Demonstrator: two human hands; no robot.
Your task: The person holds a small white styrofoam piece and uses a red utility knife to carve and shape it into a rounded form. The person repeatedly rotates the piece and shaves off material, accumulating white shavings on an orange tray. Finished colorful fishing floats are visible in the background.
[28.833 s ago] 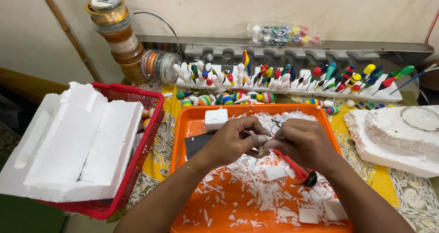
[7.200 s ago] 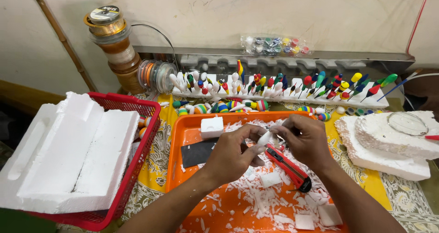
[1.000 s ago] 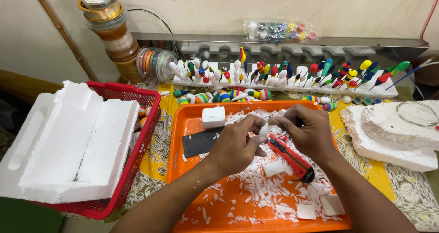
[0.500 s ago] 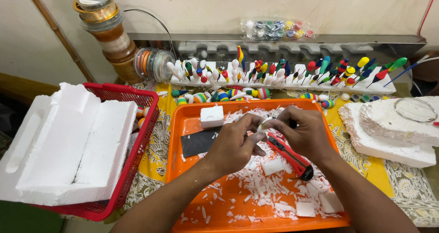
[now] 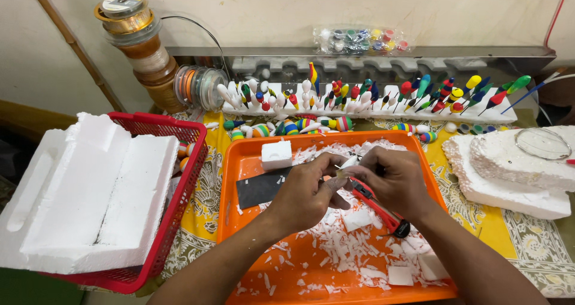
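Gripping red cutter (image 5: pixel 377 206): right hand (image 5: pixel 392 182); clear paint-pot bag (image 5: pixel 363 40) on shelf.

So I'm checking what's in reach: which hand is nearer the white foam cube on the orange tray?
Left. The left hand sits just right of and below the white foam cube, apart from it. The right hand is farther right, beyond the left.

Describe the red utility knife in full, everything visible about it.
The red utility knife is a slim cutter with a red plastic-looking body and a black end cap. It lies slanted in the right hand, cap pointing down-right toward the person, front end hidden among the fingertips where both hands meet over a small white foam piece. No blade shows. It hangs above the orange tray, over the white foam shavings. The left hand pinches the foam piece.
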